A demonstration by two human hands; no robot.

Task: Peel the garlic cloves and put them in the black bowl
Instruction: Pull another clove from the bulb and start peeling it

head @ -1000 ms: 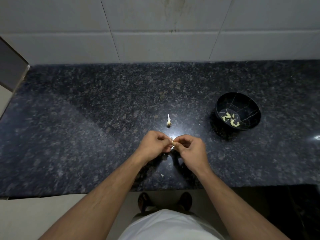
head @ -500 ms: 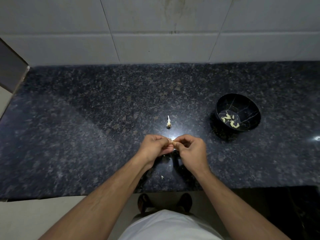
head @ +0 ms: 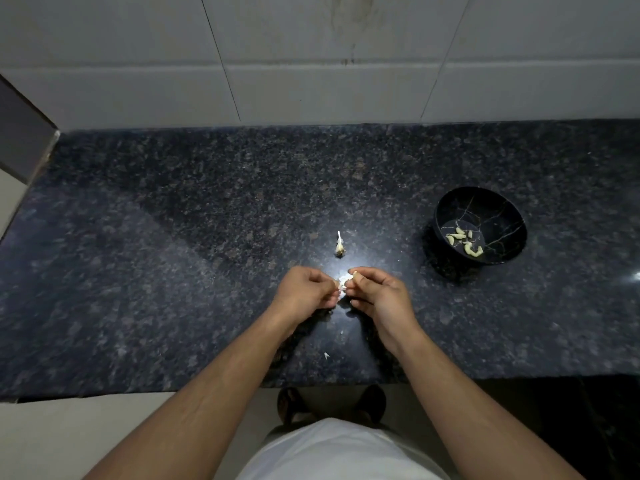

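Over the middle of the dark granite counter [head: 173, 271], my left hand [head: 304, 292] and my right hand [head: 377, 296] meet fingertip to fingertip. Between them they pinch a small garlic clove [head: 343, 283] with white papery skin hanging from it. Most of the clove is hidden by the fingers. The black bowl [head: 498, 206] stands to the right, apart from my hands, with several peeled cloves [head: 464, 241] at its bottom. A garlic stem remnant [head: 339, 247] stands on the counter just beyond my hands.
Small flakes of skin [head: 326, 355] lie on the counter near its front edge. A white tiled wall [head: 311, 81] closes the back. At the far left a grey panel [head: 20, 140] ends the counter. My feet show below the front edge.
My hands stay in the same spot, working at the clove. More white skin now shows loose between the fingertips.
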